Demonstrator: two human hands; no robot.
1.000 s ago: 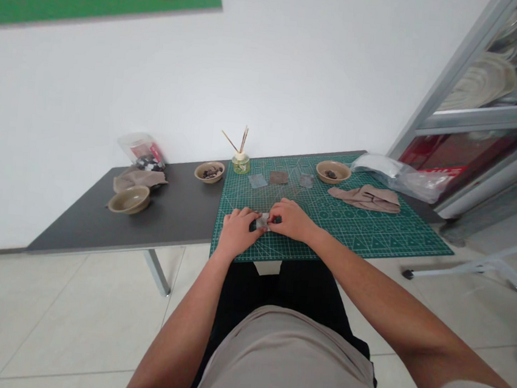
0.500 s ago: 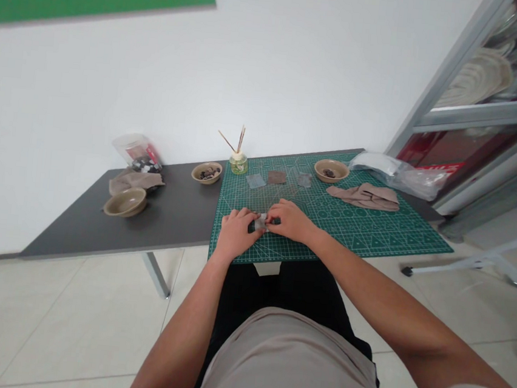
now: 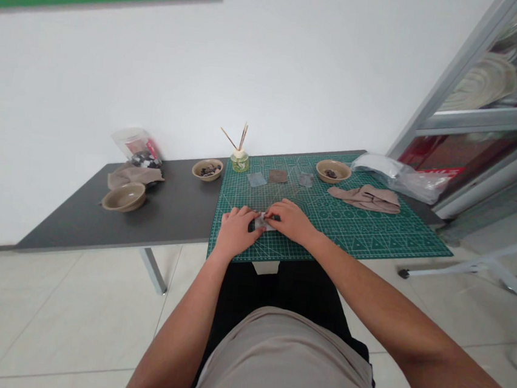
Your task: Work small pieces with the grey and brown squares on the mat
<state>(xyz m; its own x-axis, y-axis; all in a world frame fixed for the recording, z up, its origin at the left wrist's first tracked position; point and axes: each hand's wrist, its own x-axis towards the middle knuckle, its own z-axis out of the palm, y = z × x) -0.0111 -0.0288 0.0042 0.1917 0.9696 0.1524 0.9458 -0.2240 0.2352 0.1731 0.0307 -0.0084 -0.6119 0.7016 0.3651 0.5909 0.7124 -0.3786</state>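
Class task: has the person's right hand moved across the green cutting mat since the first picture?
No, the right hand sits in about the same spot against the cutting mat, near its front edge.

Between the person's left hand (image 3: 236, 231) and right hand (image 3: 290, 220), the white piece (image 3: 264, 222) now shows longer and flatter, while the dark bits (image 3: 252, 225) beside it have nearly dropped from sight. The worn camera has tipped slightly too, so the tabletop (image 3: 62, 233) sits further left in view.
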